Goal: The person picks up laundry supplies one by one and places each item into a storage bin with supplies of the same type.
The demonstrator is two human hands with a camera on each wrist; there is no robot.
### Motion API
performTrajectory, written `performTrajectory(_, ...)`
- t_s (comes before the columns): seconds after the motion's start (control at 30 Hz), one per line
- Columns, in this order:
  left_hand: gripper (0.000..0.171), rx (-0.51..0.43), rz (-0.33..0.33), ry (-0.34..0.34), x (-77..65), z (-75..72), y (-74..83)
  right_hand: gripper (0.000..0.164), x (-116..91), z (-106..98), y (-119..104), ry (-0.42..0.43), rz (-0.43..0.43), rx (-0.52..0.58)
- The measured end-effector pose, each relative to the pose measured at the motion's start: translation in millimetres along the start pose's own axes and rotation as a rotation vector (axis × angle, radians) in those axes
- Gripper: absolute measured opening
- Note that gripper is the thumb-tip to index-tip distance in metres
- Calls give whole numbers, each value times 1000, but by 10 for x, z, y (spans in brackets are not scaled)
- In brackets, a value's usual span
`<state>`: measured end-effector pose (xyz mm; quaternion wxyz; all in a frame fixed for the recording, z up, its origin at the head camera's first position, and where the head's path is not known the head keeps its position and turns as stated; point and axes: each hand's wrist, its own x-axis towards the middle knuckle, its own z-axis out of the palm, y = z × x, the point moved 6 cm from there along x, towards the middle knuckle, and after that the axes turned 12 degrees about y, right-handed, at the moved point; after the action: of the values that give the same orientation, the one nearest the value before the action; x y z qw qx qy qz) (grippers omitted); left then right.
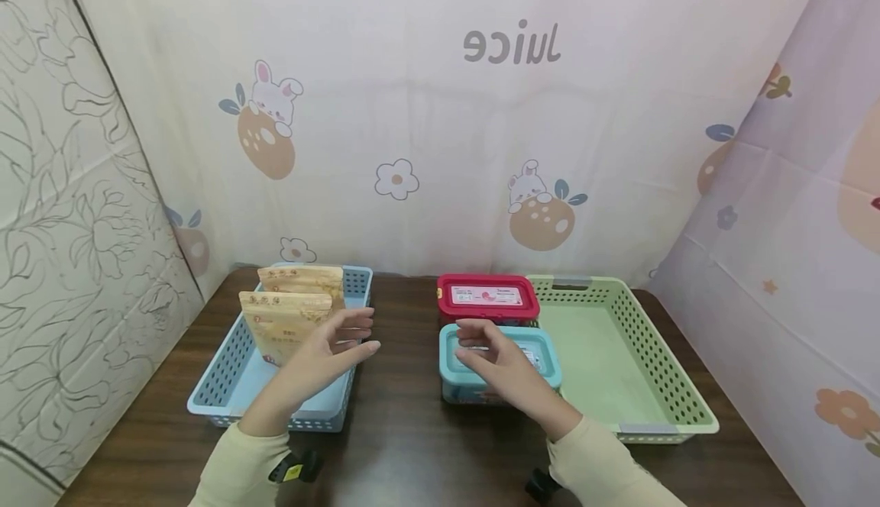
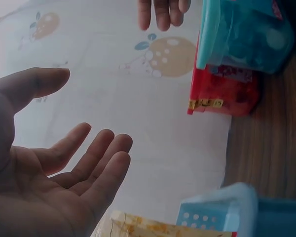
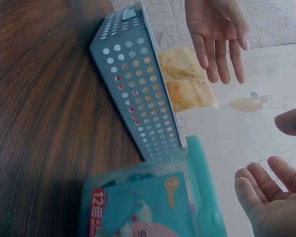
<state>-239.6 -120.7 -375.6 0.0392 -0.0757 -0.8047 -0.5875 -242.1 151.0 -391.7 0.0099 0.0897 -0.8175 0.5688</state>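
My left hand (image 1: pixel 323 354) hovers above the right side of the blue basket (image 1: pixel 213 385), fingers relaxed and nothing in them. Two beige printed pouches (image 1: pixel 285 324) stand in that basket, one behind the other, partly overlapped by the hand. My right hand (image 1: pixel 502 366) is held over a teal-lidded plastic box (image 1: pixel 450 366), its fingers loosely bent around air. Behind this box sits a similar one with a red lid (image 1: pixel 488 312). In the right wrist view the teal box (image 3: pixel 143 202) shows a printed label on its side.
A pale green basket (image 1: pixel 591 362) stands at the right, beside the two boxes. All of these are on a dark wooden table (image 1: pixel 399 446). A printed curtain (image 1: pixel 412 110) hangs behind the table, with patterned sheets on both sides.
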Motion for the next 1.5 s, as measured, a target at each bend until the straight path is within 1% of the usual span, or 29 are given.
performTrajectory(0.23,55,-9,21,-23,-9,141,75,53,-58,-145,49,28,35,1)
performTrajectory(0.47,52,-46,19,-81,-31,319,134,51,-152,-282,82,43,11,-29)
performTrajectory(0.63,50,-81,54,-123,-53,457,176,51,-228,-380,96,53,-16,-36)
performTrajectory(0.7,49,-93,58,-130,-54,501,183,51,-248,-416,100,62,-19,-38)
performTrajectory(0.8,48,-101,40,-132,-44,560,177,49,-263,-465,96,79,-25,-42)
performTrajectory(0.97,47,-88,52,-138,-21,654,193,47,-270,-534,93,107,-35,-56)
performTrajectory(1.03,47,-77,62,-137,-13,689,200,47,-269,-559,102,115,-40,-71)
performTrajectory(1.1,47,-75,57,-140,-4,728,193,47,-266,-584,112,122,-44,-92)
performTrajectory(1.3,50,-96,17,-166,27,848,157,49,-238,-700,152,159,-39,-170)
performTrajectory(1.5,52,-91,8,-183,79,944,132,50,-238,-835,166,197,-88,-247)
